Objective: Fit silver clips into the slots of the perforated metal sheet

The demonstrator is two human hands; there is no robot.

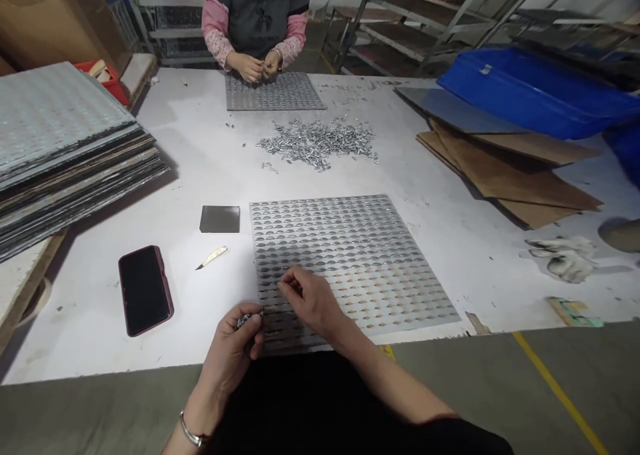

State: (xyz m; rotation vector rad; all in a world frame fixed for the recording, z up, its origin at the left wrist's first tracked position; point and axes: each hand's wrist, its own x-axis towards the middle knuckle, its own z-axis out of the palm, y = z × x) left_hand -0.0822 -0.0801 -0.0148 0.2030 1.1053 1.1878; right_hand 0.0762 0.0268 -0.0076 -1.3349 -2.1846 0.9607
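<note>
Several small silvery oval metal pieces are cupped in my left hand, whose fingers curl around them at the near left edge of a flat grey board. Rows of the same leaf-shaped pieces cover the board's far part and left side; its near right part shows rows of orange-brown marks. Over the left part of the board, my right hand has thumb and forefinger pinched together. Whatever lies between those fingertips is too small or hidden to make out. Farther back, a loose pile of the oval pieces lies on the white table.
Left of the board lie a phone, a small knife and a dark rectangular plate. Stacked boards stand at left. Brown sheets, a blue bin and gloves are at right. A co-worker handles another board opposite.
</note>
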